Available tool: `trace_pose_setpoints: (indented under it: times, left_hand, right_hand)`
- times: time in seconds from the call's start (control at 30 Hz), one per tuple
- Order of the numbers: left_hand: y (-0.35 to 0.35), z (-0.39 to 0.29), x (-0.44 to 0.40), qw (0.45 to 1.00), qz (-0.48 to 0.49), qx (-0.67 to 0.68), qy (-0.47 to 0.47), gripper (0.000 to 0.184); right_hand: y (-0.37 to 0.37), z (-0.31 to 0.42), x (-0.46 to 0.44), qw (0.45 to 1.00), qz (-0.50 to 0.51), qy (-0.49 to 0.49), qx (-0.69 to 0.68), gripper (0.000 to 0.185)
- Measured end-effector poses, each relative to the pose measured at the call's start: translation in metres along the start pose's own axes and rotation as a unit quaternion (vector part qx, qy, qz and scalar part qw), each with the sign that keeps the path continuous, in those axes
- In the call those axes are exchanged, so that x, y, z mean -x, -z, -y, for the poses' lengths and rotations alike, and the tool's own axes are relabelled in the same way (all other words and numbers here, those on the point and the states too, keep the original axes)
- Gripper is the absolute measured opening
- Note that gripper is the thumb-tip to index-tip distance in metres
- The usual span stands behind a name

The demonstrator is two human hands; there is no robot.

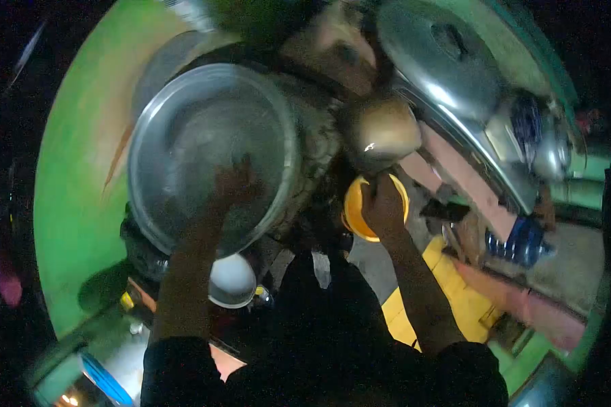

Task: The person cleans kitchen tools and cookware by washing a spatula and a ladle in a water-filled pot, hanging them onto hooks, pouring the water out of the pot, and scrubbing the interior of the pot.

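Observation:
My left hand [239, 184] is inside a large, round metal pot [138, 169], low over its grey interior, with its fingers spread. Whether it touches the bottom of the pot I cannot tell. To the right, my right hand [385, 207] reaches over the near rim into a yellow bucket [354, 220]. Its fingers are dark and blurred near the bucket's far side, so their grip is not clear. Just beyond the bucket sits a smaller rounded metal pot [387, 132].
A white basin [232, 279] lies below the large pot. A big metal lid [448, 57] leans at the upper right. A blue plastic bottle [519, 242] and a yellow board-like surface [441, 278] are on the right. A green wall [75, 183] borders the left.

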State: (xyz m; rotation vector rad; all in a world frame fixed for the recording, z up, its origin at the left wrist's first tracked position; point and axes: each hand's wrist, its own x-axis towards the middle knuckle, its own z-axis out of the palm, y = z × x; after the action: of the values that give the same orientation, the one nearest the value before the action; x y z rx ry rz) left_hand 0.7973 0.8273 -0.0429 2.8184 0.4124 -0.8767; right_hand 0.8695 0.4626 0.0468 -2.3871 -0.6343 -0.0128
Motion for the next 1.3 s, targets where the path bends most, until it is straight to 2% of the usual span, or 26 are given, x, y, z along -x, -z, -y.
trace_pose_setpoints:
  times: [0.03, 0.1, 0.13, 0.17, 0.3, 0.43, 0.53, 0.63, 0.77, 0.83, 0.97, 1.03, 1.07, 1.13, 1.17, 1.2, 1.23, 1.27, 1.3]
  left_hand:
    - [-0.001, -0.003, -0.006, 1.0, 0.02, 0.012, -0.002, 0.103]
    - [-0.034, 0.014, -0.03, 0.995, 0.056, 0.077, -0.006, 0.105]
    - [-0.052, 0.037, -0.046, 0.999, 0.027, -0.013, -0.02, 0.106]
    - [-0.055, 0.048, -0.051, 0.999, 0.011, -0.032, -0.012, 0.106]
    - [-0.046, 0.039, -0.052, 1.0, -0.022, 0.005, 0.017, 0.106]
    - [-0.044, 0.026, -0.057, 0.998, -0.032, 0.039, 0.025, 0.105]
    - [-0.039, 0.017, -0.061, 0.998, -0.03, 0.052, 0.029, 0.105]
    - [-0.037, 0.006, -0.065, 0.998, -0.021, 0.054, 0.031, 0.105]
    - [-0.033, -0.005, -0.063, 0.998, -0.012, 0.059, 0.029, 0.105]
    - [-0.027, -0.007, -0.056, 0.997, -0.014, 0.064, 0.035, 0.105]
    - [-0.019, -0.014, -0.043, 0.996, -0.004, 0.059, 0.061, 0.106]
    - [-0.02, -0.021, -0.04, 0.994, 0.011, 0.061, 0.094, 0.106]
    - [-0.02, -0.028, -0.042, 0.99, 0.027, 0.061, 0.121, 0.106]
    - [-0.018, -0.037, -0.04, 0.983, 0.037, 0.066, 0.165, 0.106]
    - [-0.022, -0.034, -0.038, 0.984, 0.013, 0.041, 0.173, 0.102]
    - [-0.004, -0.035, -0.024, 0.984, -0.003, 0.059, 0.17, 0.102]
    - [0.019, -0.045, -0.013, 0.987, 0.033, 0.069, 0.138, 0.098]
    - [0.028, -0.046, 0.0, 0.989, 0.066, 0.081, 0.1, 0.094]
    - [0.028, -0.037, 0.004, 0.989, 0.057, 0.101, 0.091, 0.094]
  right_hand:
    - [-0.006, -0.044, 0.024, 1.0, -0.007, -0.028, 0.005, 0.028]
    - [-0.016, -0.125, 0.088, 0.992, 0.048, -0.113, 0.017, 0.028]
    - [-0.026, -0.165, 0.118, 0.988, 0.059, -0.141, 0.018, 0.028]
    - [-0.047, -0.208, 0.143, 0.979, 0.098, -0.176, 0.027, 0.03]
    - [-0.151, -0.37, 0.211, 0.917, 0.27, -0.284, 0.069, 0.029]
    - [-0.266, -0.47, 0.226, 0.887, 0.321, -0.321, 0.085, 0.026]
    - [-0.342, -0.505, 0.218, 0.883, 0.32, -0.334, 0.078, 0.024]
    - [-0.392, -0.512, 0.213, 0.876, 0.329, -0.346, 0.064, 0.022]
    - [-0.407, -0.503, 0.219, 0.88, 0.342, -0.327, 0.039, 0.019]
    - [-0.386, -0.501, 0.231, 0.888, 0.344, -0.304, 0.022, 0.018]
    - [-0.294, -0.471, 0.274, 0.89, 0.366, -0.272, -0.012, 0.017]
    - [-0.252, -0.443, 0.3, 0.877, 0.338, -0.329, -0.097, 0.016]
    - [-0.23, -0.423, 0.304, 0.852, 0.276, -0.401, -0.194, 0.016]
    - [-0.19, -0.386, 0.316, 0.761, 0.105, -0.511, -0.385, 0.026]
    - [-0.157, -0.37, 0.306, 0.532, 0.112, -0.545, -0.637, 0.037]
    - [-0.158, -0.363, 0.33, 0.655, 0.023, -0.545, -0.523, 0.042]
    - [-0.103, -0.306, 0.287, 0.678, 0.021, -0.569, -0.464, 0.044]
    - [-0.067, -0.269, 0.265, 0.635, 0.033, -0.602, -0.482, 0.039]
    - [-0.039, -0.24, 0.246, 0.59, 0.045, -0.636, -0.496, 0.034]
